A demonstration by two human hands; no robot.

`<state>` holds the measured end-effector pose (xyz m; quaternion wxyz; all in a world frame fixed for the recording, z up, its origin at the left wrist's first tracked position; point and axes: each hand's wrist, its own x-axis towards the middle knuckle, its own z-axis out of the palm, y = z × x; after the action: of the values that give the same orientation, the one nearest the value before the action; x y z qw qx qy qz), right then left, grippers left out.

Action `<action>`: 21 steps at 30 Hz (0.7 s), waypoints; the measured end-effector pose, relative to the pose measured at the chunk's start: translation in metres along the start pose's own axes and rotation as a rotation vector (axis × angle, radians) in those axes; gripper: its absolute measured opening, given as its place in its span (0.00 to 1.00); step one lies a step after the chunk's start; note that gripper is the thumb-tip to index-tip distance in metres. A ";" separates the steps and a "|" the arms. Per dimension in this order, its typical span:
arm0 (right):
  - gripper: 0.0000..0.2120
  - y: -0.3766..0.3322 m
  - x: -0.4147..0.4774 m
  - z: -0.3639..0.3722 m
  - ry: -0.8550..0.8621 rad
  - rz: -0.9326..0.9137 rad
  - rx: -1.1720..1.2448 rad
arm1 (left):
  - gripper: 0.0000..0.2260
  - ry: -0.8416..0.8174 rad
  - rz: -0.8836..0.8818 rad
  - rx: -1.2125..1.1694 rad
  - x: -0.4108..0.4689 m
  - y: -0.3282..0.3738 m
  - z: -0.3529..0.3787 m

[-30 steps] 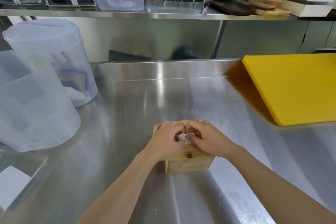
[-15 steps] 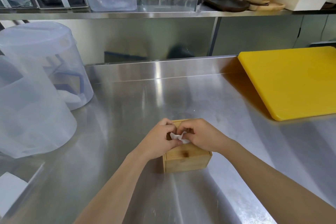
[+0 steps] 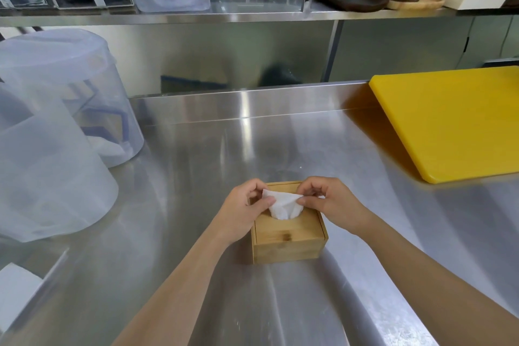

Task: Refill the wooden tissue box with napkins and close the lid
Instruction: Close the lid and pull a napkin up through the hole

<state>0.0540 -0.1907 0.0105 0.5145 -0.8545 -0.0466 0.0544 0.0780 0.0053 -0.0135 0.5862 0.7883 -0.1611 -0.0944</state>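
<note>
Both hands, left (image 3: 243,213) and right (image 3: 331,205), pinch napkin (image 3: 283,206) protruding from lidded wooden tissue box (image 3: 289,236).

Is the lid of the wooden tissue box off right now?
No, the lid sits on the wooden tissue box, with a napkin poking through its opening.

One head-worn wide-angle view looks forward and down across a steel counter (image 3: 196,177), close above the hands at 6 o'clock; a shelf (image 3: 252,17) spans 12 o'clock, a yellow board (image 3: 449,121) at 2 o'clock.
</note>
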 end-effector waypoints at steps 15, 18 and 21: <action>0.10 0.006 0.004 -0.002 -0.094 0.044 0.137 | 0.07 -0.021 -0.032 -0.017 -0.002 -0.003 0.000; 0.12 0.009 0.004 -0.003 -0.043 0.066 0.316 | 0.07 0.038 -0.032 -0.018 -0.002 -0.005 0.001; 0.12 0.011 0.004 -0.002 0.012 0.067 0.400 | 0.09 0.073 -0.029 -0.027 -0.001 -0.004 0.004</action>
<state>0.0582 -0.1968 0.0017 0.6720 -0.7368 -0.0035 0.0746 0.0766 0.0033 -0.0180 0.6008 0.7856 -0.1271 -0.0762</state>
